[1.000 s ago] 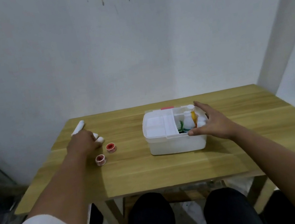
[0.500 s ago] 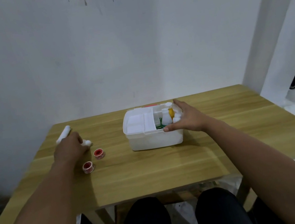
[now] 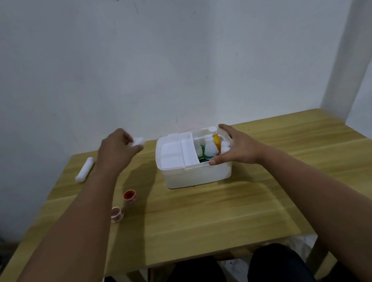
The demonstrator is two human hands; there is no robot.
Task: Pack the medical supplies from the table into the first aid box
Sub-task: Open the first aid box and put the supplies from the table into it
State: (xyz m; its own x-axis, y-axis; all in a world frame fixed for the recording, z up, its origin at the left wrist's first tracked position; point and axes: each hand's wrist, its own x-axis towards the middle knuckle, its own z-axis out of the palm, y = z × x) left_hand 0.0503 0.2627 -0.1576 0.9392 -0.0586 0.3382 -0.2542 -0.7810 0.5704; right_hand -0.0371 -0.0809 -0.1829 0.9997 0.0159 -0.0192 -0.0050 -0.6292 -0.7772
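Now, left hand [image 3: 117, 150]: you pinch a white roll [image 3: 138, 141] in the air.
Right hand [image 3: 235, 145]: spread, steadying the box [image 3: 196, 176].
Risk: a loose pinch may drop the roll short.

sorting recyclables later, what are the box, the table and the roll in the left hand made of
First aid box: looks like white moulded plastic, smooth and slightly translucent, with rounded corners.
Table: wood or wood-look laminate, matte, with visible grain lines and plank seams.
Roll in the left hand: probably soft white gauze or cotton; too blurred to be sure.
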